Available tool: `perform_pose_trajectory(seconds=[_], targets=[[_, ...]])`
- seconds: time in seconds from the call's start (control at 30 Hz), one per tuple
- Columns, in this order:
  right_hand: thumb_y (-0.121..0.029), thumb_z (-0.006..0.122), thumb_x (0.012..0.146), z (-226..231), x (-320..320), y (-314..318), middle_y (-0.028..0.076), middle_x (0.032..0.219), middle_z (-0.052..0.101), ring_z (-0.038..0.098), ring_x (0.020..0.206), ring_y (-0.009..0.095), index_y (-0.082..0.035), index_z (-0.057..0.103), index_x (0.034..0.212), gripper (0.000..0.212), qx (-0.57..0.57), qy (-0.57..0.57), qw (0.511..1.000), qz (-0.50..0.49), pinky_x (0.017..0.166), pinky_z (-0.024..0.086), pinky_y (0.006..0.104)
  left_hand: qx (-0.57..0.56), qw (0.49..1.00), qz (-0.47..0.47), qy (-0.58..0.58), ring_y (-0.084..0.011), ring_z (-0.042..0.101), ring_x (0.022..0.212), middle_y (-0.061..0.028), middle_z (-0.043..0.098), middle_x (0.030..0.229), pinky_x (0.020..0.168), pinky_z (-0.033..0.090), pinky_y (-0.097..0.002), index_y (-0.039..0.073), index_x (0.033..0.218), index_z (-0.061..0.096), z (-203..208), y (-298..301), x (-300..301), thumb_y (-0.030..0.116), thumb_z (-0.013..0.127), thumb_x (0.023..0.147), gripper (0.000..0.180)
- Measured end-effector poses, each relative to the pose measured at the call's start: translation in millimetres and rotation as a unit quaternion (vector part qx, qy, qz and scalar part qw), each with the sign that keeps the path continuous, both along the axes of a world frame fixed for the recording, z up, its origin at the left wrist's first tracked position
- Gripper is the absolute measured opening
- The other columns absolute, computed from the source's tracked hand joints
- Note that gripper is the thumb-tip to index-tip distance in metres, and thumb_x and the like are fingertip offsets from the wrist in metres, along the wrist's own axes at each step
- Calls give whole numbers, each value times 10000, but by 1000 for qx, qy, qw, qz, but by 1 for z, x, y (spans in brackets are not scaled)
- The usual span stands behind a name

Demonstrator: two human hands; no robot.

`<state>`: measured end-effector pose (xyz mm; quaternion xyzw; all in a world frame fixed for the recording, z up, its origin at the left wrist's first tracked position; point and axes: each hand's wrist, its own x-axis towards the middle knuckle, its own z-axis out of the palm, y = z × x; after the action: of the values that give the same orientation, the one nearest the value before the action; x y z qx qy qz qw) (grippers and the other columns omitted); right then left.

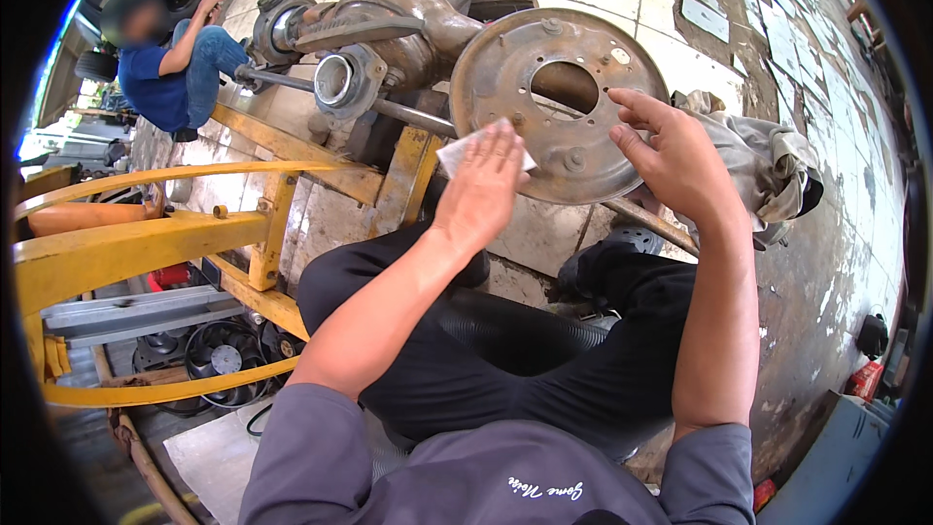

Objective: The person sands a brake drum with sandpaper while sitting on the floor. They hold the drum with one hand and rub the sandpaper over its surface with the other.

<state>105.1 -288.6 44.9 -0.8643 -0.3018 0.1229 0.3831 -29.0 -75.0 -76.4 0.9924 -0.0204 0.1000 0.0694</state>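
At the left rim of a round, rusty metal plate (501,78) in front of my knees, my left hand (481,185) lies with fingers extended over a pale wipe (454,155); whether they grip or only press it, I cannot tell. My right hand (682,156) is part-open and holds nothing, thumb and fingers apart beside the plate's right rim; contact is unclear. Beyond the plate lies a rusty axle housing (394,5); to its right, a grey-beige cloth bundle (763,160).
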Motion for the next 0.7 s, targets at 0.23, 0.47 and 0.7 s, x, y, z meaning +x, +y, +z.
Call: perform_pose_trajectory(seconds=[0.23, 0.47, 0.7], targets=[[-194, 646, 922, 0, 3, 2, 253, 1125, 686, 650, 1081, 394, -24, 630, 1273, 391, -33, 6, 999, 7, 955, 491, 422, -15, 1000, 9, -15, -356, 410, 1407, -245, 468, 1469, 1165, 329, -461, -49, 1368, 516, -1, 4, 3, 209, 553, 989, 460], [-205, 652, 917, 1, 0, 3, 257, 1131, 680, 639, 1105, 390, -12, 637, 1257, 391, -88, 26, 995, 30, 969, 485, 425, -30, 999, 14, -16, -355, 428, 1397, -247, 488, 1451, 1179, 313, -456, -48, 1351, 532, 4, -2, 4, 230, 559, 987, 458], [-209, 657, 918, 1, 0, 7, 258, 1150, 675, 631, 1121, 396, -15, 636, 1258, 392, -98, 24, 994, 50, 967, 485, 425, 45, 997, 36, -46, -363, 440, 1385, -252, 504, 1432, 1170, 327, -467, -32, 1343, 544, 7, 12, 2, 211, 526, 1002, 418]])
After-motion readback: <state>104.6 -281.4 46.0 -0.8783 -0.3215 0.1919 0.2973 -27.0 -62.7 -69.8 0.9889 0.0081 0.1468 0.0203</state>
